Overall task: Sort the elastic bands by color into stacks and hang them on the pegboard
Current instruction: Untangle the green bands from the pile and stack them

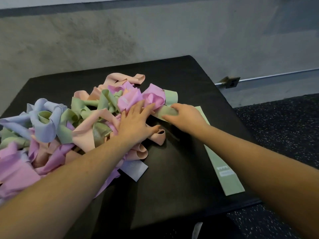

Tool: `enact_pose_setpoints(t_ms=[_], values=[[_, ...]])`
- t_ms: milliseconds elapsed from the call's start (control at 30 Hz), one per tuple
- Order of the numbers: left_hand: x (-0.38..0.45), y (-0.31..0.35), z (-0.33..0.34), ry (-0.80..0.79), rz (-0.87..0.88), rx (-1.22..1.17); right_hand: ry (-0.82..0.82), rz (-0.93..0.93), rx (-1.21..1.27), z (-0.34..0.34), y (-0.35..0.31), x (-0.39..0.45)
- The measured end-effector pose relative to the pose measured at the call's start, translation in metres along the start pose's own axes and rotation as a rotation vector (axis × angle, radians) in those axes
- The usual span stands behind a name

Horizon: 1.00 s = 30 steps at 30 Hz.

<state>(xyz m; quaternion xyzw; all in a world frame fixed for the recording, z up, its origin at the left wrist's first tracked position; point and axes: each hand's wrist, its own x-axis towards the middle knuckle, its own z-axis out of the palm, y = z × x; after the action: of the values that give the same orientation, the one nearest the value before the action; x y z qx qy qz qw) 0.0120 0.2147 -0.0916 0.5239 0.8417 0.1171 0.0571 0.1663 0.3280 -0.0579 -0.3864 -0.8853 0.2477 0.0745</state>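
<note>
a person's right hand (pixel 183 116) curls its fingers around one end of a green band (pixel 165 112) at 1 o'clock of the frame's centre, on a black padded surface (pixel 172 178). the green band's far part runs under a purple band (pixel 153 97) at the edge of the heap. the left hand (pixel 136 121), fingers spread and fairly straight, presses flat on the tangled pile (pixel 69 121) of pink, purple, green and blue bands that fills the side from 8 to 11 o'clock.

the sorting looks barely begun: only one flat green band (pixel 224 169) lies set apart, running from 2 o'clock down to 5 o'clock beneath the right forearm, the start of a green stack. the band in the right hand seems meant to join it. nearly every other band is still knotted in the heap, no other colour has a stack, and no pegboard is in view, so hanging is not yet started.

the flat green band carries a pale printed mark, a row of small shapes above a boxed word, too blurred to read. a purple band (pixel 126 102) at 12 o'clock of the left hand shows a faint pale label, also unreadable.
</note>
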Motion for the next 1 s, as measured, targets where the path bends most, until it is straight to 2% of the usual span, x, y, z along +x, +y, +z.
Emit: enact_pose_setpoints(t_ms=[133,267,400,500,600,733,900,933,1000], values=[[-0.002,0.005,-0.001,0.000,0.004,0.052,0.049,-0.054,0.174,-0.010,0.003,-0.006],[-0.001,0.006,-0.002,0.071,-0.004,0.112,0.175,-0.059,0.368,-0.015,0.007,-0.005],[-0.009,0.011,-0.005,0.201,-0.002,0.151,0.112,0.155,0.591,-0.019,0.006,-0.008],[-0.015,0.013,-0.008,0.305,0.073,0.035,0.156,0.267,0.706,-0.019,0.009,-0.010],[-0.020,0.020,-0.013,0.212,0.253,-0.050,0.107,0.285,0.973,-0.022,0.006,-0.019],[-0.024,0.039,-0.017,0.075,0.154,-0.143,0.009,0.290,1.297,-0.034,-0.004,-0.036],[-0.021,0.033,-0.012,-0.025,0.138,-0.012,-0.152,0.240,1.434,-0.058,-0.011,-0.065],[-0.023,0.035,-0.014,-0.024,0.163,-0.059,-0.164,0.227,1.456,-0.062,-0.012,-0.070],[-0.032,0.042,-0.020,0.003,0.140,-0.379,-0.177,0.200,1.523,-0.069,-0.014,-0.081]])
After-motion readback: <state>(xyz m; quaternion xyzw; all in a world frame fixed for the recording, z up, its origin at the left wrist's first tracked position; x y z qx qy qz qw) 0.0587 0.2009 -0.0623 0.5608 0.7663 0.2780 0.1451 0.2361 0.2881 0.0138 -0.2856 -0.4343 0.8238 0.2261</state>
